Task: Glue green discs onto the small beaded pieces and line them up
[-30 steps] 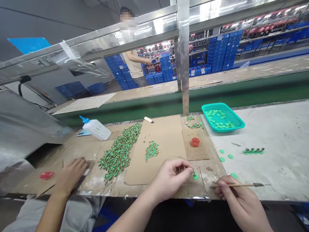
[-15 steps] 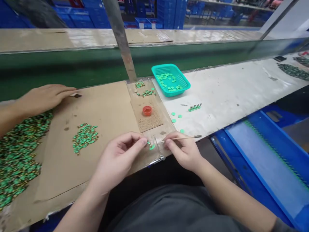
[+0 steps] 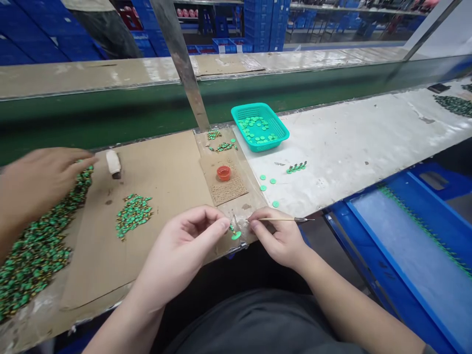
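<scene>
My left hand (image 3: 195,241) is closed in a pinch on a small green-and-gold piece (image 3: 232,228) just above the table's front edge. Directly below that piece is a flat green disc (image 3: 236,236); whether the two are joined I cannot tell. Between the thumb and fingers of my right hand (image 3: 278,238) lies a thin wooden stick (image 3: 275,219), its dark end pointing right and its other end near the piece. A red cap (image 3: 223,173) sits on a rough brown board (image 3: 232,191) beyond my hands. Several loose green discs (image 3: 273,181) lie to the right of it.
A turquoise basket (image 3: 285,133) holds green discs. Small green-and-gold pieces lie in a pile (image 3: 133,215) on the cardboard (image 3: 173,172) and a larger heap (image 3: 33,265) at left. Another person's hand (image 3: 37,182) is above that heap. A blue crate (image 3: 413,275) stands lower right.
The other person's hand has moved left, leaving a white-wrapped object on the cardboard. My hands keep their grips, and the green disc now shows more fully below my left fingertips. The view has shifted slightly.
</scene>
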`<move>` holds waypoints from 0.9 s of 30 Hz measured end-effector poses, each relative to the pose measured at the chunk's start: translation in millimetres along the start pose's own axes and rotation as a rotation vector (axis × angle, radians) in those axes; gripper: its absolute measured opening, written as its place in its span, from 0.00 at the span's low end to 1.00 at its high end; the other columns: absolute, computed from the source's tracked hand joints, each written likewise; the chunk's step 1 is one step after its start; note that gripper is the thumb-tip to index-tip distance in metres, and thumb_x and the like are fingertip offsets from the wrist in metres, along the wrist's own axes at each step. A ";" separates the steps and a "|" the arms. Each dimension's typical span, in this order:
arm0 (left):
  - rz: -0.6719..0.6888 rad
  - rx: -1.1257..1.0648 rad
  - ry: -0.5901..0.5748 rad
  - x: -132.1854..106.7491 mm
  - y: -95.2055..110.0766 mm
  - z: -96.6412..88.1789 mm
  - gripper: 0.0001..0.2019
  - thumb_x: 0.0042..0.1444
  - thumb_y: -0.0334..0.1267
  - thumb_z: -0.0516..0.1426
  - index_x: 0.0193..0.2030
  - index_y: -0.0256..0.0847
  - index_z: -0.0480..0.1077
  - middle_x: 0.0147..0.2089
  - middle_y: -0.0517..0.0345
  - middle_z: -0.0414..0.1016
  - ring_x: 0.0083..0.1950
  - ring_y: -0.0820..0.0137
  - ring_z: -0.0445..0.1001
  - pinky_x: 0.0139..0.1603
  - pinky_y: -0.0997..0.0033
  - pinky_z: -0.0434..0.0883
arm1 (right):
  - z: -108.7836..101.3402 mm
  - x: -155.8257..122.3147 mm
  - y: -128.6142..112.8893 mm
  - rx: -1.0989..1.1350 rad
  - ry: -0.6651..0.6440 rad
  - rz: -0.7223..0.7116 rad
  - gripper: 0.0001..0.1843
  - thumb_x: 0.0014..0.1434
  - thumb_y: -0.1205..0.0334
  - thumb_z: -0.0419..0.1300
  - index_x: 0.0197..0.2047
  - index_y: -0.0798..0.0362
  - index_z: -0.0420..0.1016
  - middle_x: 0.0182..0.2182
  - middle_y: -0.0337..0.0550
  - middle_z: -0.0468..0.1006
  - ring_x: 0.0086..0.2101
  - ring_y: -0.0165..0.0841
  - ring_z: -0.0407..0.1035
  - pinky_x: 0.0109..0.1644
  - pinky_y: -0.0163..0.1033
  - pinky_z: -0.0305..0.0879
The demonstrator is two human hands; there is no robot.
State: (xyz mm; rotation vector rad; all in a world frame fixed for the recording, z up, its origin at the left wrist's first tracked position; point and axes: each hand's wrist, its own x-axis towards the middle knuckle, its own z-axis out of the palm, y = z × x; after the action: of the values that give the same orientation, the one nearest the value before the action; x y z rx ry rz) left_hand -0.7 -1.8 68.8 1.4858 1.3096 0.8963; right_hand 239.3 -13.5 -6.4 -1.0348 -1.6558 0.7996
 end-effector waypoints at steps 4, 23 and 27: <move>0.153 0.202 0.070 6.7 -9.5 12.5 0.17 0.72 0.54 0.66 0.36 0.46 0.83 0.30 0.59 0.84 0.30 0.68 0.79 0.32 0.70 0.76 | -1.4 -1.0 2.1 0.051 0.014 0.056 0.07 0.81 0.60 0.64 0.50 0.48 0.84 0.38 0.43 0.91 0.36 0.35 0.88 0.44 0.40 0.87; 0.478 0.612 0.001 22.3 -56.6 28.0 0.10 0.77 0.47 0.63 0.50 0.52 0.87 0.48 0.56 0.90 0.50 0.59 0.86 0.56 0.55 0.76 | -25.2 24.0 2.8 -0.058 -0.216 0.021 0.06 0.80 0.63 0.65 0.47 0.50 0.82 0.43 0.42 0.90 0.40 0.35 0.86 0.49 0.40 0.82; 0.451 0.610 0.007 21.0 -57.8 31.4 0.11 0.77 0.47 0.62 0.49 0.52 0.87 0.47 0.56 0.89 0.50 0.59 0.85 0.56 0.55 0.75 | -26.3 26.6 6.6 -0.094 -0.233 -0.055 0.08 0.82 0.62 0.65 0.45 0.49 0.81 0.41 0.40 0.88 0.41 0.35 0.84 0.52 0.40 0.81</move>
State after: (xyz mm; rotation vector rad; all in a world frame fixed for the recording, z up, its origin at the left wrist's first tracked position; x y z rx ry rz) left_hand 14.5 13.4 3.2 2.3211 1.3427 0.8091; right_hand 262.1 14.2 6.0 -0.9846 -1.9277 0.8376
